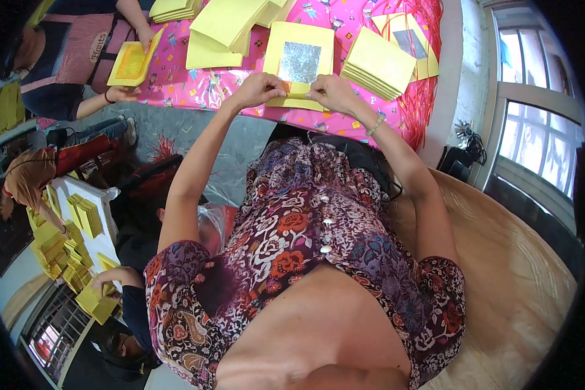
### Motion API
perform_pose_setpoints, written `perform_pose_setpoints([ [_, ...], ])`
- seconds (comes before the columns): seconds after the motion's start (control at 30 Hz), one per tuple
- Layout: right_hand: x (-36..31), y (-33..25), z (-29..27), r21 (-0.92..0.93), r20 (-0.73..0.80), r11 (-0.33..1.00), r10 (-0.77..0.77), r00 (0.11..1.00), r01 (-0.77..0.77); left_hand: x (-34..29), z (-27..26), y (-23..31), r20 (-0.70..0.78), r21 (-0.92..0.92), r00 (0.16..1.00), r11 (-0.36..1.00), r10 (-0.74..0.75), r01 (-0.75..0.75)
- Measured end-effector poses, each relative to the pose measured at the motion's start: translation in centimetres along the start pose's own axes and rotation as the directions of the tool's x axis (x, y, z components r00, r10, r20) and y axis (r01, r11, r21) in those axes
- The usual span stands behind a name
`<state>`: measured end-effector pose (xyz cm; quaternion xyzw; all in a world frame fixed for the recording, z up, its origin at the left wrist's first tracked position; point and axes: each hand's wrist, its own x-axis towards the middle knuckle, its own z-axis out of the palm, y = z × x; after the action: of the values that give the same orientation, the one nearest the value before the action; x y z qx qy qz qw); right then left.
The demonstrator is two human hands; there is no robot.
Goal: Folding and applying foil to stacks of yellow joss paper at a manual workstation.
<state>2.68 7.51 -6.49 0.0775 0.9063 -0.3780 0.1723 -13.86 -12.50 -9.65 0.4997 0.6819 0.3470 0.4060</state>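
A yellow paper sheet (274,49) with a silver foil square (300,60) lies in front of me on a pink patterned table cover (195,91). At its near left edge, my left hand (260,90) is closed, thumb and fingers pinching the paper. My right hand (333,93) pinches the near right side in the same way. Between the hands, the near strip of paper looks folded or creased, and orange shows beside the foil. Just right of the sheet is a stack of yellow papers (378,63). Behind that stack lies another foil-marked yellow sheet (429,68).
Folded yellow stacks (221,29) lie to the left. Red strings (424,97) hang over the table's right edge. At the left, a co-worker's hands (127,93) hold a yellow paper piece (131,63). Other people work at a white table (104,224) with yellow papers.
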Motion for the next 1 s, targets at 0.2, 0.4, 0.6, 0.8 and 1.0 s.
perform_pose_setpoints([
  [0.2,0.1,-0.3,0.0,-0.01,-0.004,1.0,0.003,1.0,-0.004,-0.1,-0.3,0.2,0.017,0.011,0.999,0.999,-0.047,0.047],
  [0.4,0.0,-0.2,0.1,-0.023,-0.003,1.0,0.018,1.0,-0.018,-0.1,-0.2,0.1,0.011,-0.054,0.999,0.998,-0.043,0.043],
  [0.6,-0.1,-0.5,0.4,0.007,-0.037,1.0,0.014,0.999,-0.014,-0.3,-0.1,-0.4,0.03,-0.038,0.997,0.997,-0.067,0.068],
  [0.8,-0.3,-0.5,0.3,-0.009,-0.071,1.0,-0.026,0.997,0.025,-0.2,-0.3,0.7,0.027,-0.055,0.995,0.993,-0.1,0.102],
  [1.0,-0.7,-1.0,0.7,-0.04,-0.175,0.995,-0.102,0.979,0.096,-0.9,-0.8,1.3,-0.009,0.041,1.0,0.999,-0.007,0.007],
])
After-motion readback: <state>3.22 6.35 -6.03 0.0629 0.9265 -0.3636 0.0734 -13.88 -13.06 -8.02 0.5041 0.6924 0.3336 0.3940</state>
